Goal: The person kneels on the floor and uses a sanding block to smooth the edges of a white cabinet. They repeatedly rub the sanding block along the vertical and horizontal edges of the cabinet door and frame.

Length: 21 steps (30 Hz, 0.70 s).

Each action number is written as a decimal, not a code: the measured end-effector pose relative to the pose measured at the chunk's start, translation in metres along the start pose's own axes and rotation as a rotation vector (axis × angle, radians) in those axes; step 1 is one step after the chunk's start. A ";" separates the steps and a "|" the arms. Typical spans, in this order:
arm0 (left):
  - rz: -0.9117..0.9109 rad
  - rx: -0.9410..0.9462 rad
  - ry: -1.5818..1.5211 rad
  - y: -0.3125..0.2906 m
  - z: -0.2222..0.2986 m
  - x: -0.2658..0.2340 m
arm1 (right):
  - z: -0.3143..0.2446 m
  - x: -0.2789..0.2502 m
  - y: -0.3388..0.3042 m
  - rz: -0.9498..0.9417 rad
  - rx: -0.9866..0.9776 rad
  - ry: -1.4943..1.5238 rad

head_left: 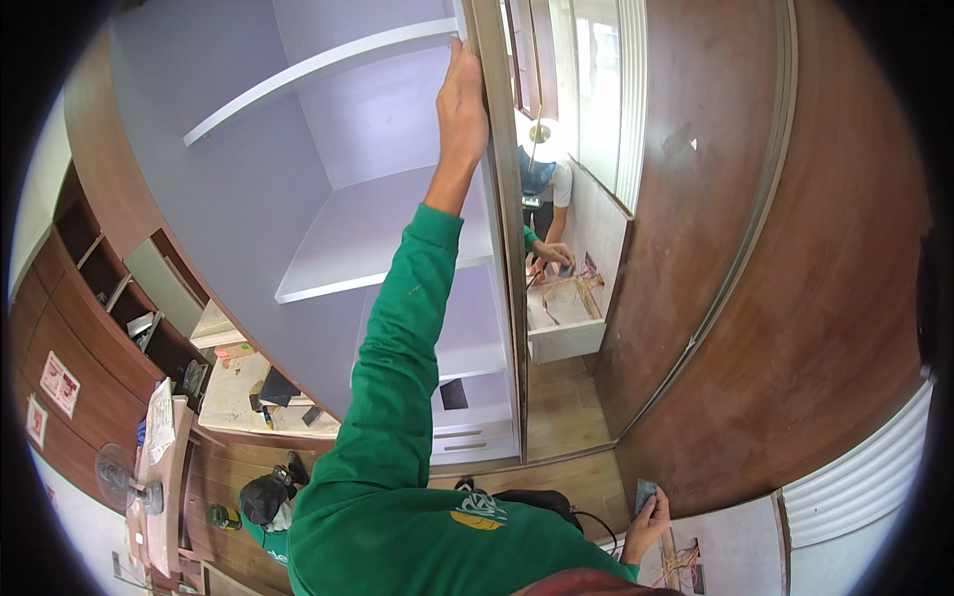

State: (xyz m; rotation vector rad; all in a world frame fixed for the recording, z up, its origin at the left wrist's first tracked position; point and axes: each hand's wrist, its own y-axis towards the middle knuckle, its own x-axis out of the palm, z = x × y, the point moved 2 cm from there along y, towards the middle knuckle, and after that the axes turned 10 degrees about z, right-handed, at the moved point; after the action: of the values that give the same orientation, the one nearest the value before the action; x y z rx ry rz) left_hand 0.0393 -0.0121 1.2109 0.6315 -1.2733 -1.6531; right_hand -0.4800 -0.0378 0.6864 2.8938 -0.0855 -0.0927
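My left hand (462, 114), at the end of a raised green sleeve, grips the upright edge of a mirrored door (504, 248) beside an open wardrobe. Part of its fingers is hidden against that edge. At the lower right, my right hand (648, 524) holds a small flat grey block (645, 494) between thumb and fingers, close to a brown wooden panel (735, 417). What the block is made of I cannot make out. A reflection in the mirror repeats my arm and the block.
Lilac shelves (397, 238) with white edges fill the wardrobe on the left. Loose wires (681, 564) stick out of a pale ledge below my right hand. A person in a black cap (266, 500) is low at the left, near a fan (124, 475) and a cluttered desk (234, 402).
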 end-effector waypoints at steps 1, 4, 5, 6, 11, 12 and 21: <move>0.048 0.134 0.100 0.000 0.001 -0.004 | 0.002 0.003 -0.003 0.003 0.004 -0.001; 0.121 0.563 0.546 0.018 0.013 -0.021 | 0.015 0.003 -0.005 0.005 0.007 -0.004; 0.128 0.700 0.784 0.029 0.025 -0.022 | 0.019 0.005 -0.006 -0.015 0.023 0.007; 0.138 0.834 1.022 0.038 0.031 -0.025 | 0.024 0.008 -0.005 -0.034 0.038 0.017; -0.071 0.861 1.155 0.062 0.007 -0.027 | 0.013 0.028 -0.006 -0.019 -0.040 -0.010; -0.079 0.879 1.156 0.064 0.004 -0.026 | 0.001 0.034 -0.004 -0.021 -0.054 -0.024; 0.086 0.847 1.179 0.101 -0.010 -0.002 | -0.026 0.076 -0.001 0.007 -0.105 -0.021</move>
State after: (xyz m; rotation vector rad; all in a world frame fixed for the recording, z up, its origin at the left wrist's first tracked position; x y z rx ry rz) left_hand 0.0842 -0.0180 1.3014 1.6866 -0.9654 -0.3436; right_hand -0.4026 -0.0351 0.7073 2.7883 -0.0912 -0.1222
